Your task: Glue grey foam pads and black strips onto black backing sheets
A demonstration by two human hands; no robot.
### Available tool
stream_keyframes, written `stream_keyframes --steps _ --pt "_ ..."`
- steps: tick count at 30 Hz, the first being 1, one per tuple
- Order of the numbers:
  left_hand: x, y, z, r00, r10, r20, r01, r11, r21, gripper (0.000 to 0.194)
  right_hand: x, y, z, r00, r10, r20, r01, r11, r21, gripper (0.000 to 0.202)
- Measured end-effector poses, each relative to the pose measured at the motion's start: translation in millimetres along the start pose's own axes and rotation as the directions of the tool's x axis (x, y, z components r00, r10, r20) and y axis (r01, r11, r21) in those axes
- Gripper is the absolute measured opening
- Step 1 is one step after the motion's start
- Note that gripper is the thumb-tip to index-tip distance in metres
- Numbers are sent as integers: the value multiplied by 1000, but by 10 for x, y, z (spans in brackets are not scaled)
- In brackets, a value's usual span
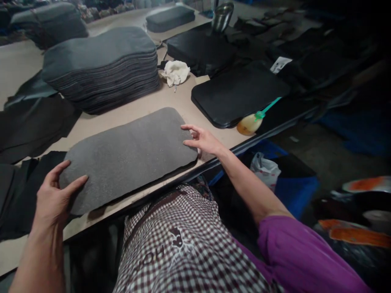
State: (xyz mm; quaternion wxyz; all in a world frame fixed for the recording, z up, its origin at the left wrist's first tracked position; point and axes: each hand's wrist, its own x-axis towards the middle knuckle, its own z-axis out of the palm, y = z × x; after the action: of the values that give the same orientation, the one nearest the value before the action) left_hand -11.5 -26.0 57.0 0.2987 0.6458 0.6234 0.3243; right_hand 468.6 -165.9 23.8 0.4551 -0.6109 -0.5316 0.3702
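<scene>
A flat dark grey panel (131, 156) with rounded corners lies in front of me at the table's near edge, with a dark layer showing beneath its front side. My left hand (58, 187) grips its left end, thumb on top and fingers at the far left edge. At the right end is my right hand (200, 140), thumb and forefinger spread on the panel's edge, the other fingers partly hidden below. Behind the panel stands a tall stack of similar grey panels (104, 69). A white crumpled cloth (176, 73) lies right of that stack.
Black panels (238, 91) lie at the right, beside a yellowish bottle with a green nozzle (250, 123). A metal cup (222, 17) stands farther back. Dark sheets (33, 122) cover the left side. Below the table edge hangs a white plastic bag (265, 169).
</scene>
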Motion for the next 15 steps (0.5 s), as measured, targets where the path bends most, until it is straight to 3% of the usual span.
stream_keyframes --steps 7,13,15 --pt "-11 55 -35 996 -83 45 81 995 52 87 -100 60 16 1000 -22 -22 21 998 -59 58" --pt "-78 52 -35 993 -83 87 64 978 199 91 -133 119 57 998 -55 -38 49 990 -131 56" --pt "-87 -12 -38 993 -26 111 -3 966 260 91 -157 116 79 993 -103 -61 92 983 -159 51"
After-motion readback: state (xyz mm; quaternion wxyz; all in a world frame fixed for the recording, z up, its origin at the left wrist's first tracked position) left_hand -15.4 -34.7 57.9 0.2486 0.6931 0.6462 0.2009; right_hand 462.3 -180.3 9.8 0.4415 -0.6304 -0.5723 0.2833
